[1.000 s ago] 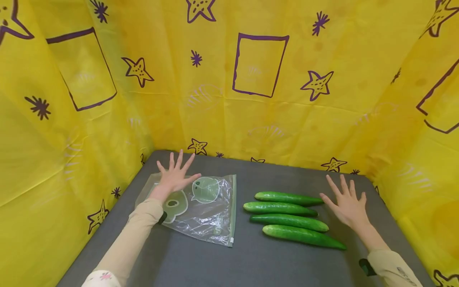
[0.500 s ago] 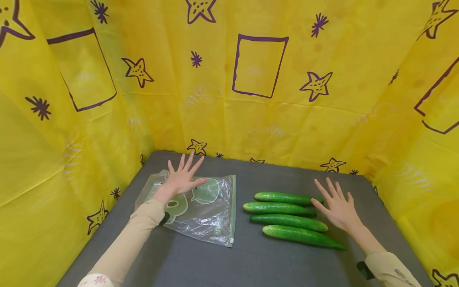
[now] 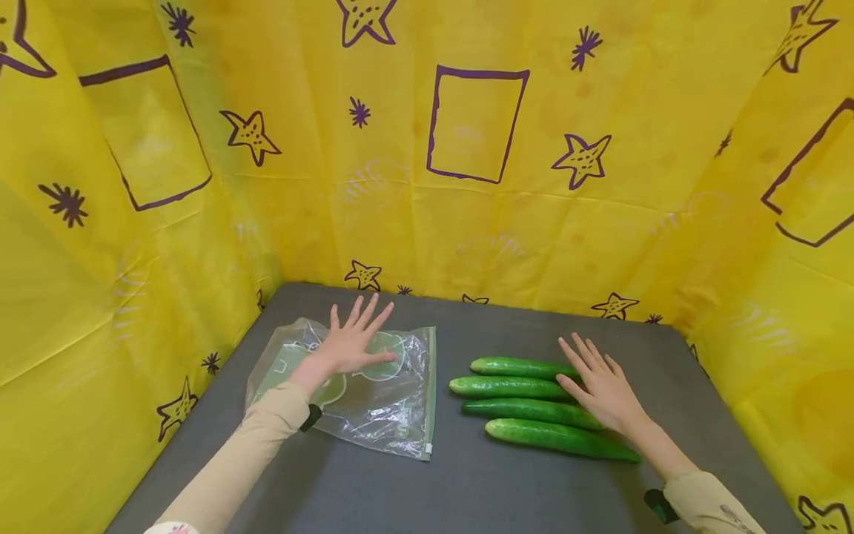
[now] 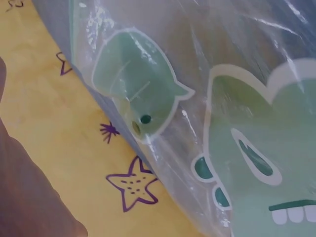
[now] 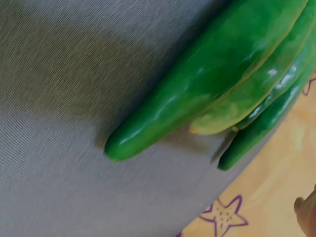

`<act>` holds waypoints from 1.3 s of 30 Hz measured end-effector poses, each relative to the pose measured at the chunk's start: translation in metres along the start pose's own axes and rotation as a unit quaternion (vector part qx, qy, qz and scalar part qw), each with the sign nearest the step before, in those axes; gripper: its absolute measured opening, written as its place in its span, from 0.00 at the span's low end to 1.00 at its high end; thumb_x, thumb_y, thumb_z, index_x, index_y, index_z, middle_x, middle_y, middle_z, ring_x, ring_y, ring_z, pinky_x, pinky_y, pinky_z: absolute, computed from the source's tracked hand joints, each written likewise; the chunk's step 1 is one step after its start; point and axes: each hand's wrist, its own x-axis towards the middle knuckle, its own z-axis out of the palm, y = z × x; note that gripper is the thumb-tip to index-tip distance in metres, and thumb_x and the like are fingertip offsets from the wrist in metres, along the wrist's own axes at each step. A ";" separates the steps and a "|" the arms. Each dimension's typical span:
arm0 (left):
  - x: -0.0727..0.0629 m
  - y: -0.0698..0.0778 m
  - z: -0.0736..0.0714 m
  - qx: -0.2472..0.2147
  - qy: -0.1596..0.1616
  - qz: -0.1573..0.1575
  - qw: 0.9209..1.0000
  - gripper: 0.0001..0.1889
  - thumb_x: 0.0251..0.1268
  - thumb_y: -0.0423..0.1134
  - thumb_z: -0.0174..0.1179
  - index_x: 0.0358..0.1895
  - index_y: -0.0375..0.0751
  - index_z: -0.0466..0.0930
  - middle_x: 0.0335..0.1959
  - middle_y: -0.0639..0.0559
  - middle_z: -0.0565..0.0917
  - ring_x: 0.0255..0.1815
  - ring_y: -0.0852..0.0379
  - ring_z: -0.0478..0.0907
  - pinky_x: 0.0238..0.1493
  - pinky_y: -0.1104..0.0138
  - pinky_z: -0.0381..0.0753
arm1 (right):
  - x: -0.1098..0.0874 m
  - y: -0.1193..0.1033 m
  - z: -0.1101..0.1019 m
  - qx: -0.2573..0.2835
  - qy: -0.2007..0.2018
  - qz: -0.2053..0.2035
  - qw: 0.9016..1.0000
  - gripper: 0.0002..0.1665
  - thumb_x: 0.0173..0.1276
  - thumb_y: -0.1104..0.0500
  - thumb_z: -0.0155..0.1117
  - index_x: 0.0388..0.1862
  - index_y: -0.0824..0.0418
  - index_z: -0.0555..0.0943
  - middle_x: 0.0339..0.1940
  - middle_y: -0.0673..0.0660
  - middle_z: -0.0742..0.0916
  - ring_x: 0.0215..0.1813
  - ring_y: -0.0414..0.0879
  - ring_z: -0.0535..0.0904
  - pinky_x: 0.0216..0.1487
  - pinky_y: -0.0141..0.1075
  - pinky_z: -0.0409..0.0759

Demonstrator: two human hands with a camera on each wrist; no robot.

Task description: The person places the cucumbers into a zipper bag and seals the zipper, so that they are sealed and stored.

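Note:
My left hand (image 3: 348,347), fingers spread wide, hovers over a clear zip bag (image 3: 373,404) with green cartoon prints. Its zip strip (image 3: 430,393) runs down the right side, and a white slider (image 3: 428,449) sits at the near corner. Several long green cucumbers (image 3: 520,389) lie side by side to the right of the bag. Above their right ends is my right hand (image 3: 603,389), fingers straight, hiding the tips of the far ones. In the right wrist view the nearest cucumber (image 5: 197,94) shows large. Neither hand holds anything.
A dark grey tabletop (image 3: 454,489) carries everything. Yellow curtains (image 3: 373,208) with purple star drawings enclose the table at the back and both sides. Both sleeves are beige, with a dark band (image 3: 310,417) at the left wrist.
My right hand has moved left, from beside the cucumbers to over their ends. My left hand has shifted a little to the right over the bag. Bag and cucumbers lie as before.

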 end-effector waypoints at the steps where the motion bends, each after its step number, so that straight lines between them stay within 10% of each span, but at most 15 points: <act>1: 0.000 0.001 0.001 -0.002 0.000 0.005 1.000 0.50 0.58 0.70 0.51 0.77 0.56 0.35 0.78 0.47 0.30 0.78 0.40 0.27 0.66 0.32 0.21 | 0.001 -0.003 0.000 0.006 -0.004 -0.003 1.000 0.42 0.72 0.44 0.52 0.77 0.41 0.43 0.79 0.57 0.50 0.78 0.60 0.46 0.69 0.66 0.47; 39: -0.004 0.041 0.047 -0.072 -0.104 0.131 0.983 0.49 0.57 0.64 0.58 0.76 0.45 0.46 0.77 0.42 0.46 0.77 0.39 0.44 0.72 0.39 0.45 | 0.030 -0.119 0.054 0.063 -0.093 -0.188 0.976 0.32 0.73 0.52 0.52 0.73 0.57 0.61 0.76 0.56 0.63 0.75 0.55 0.59 0.71 0.51 0.63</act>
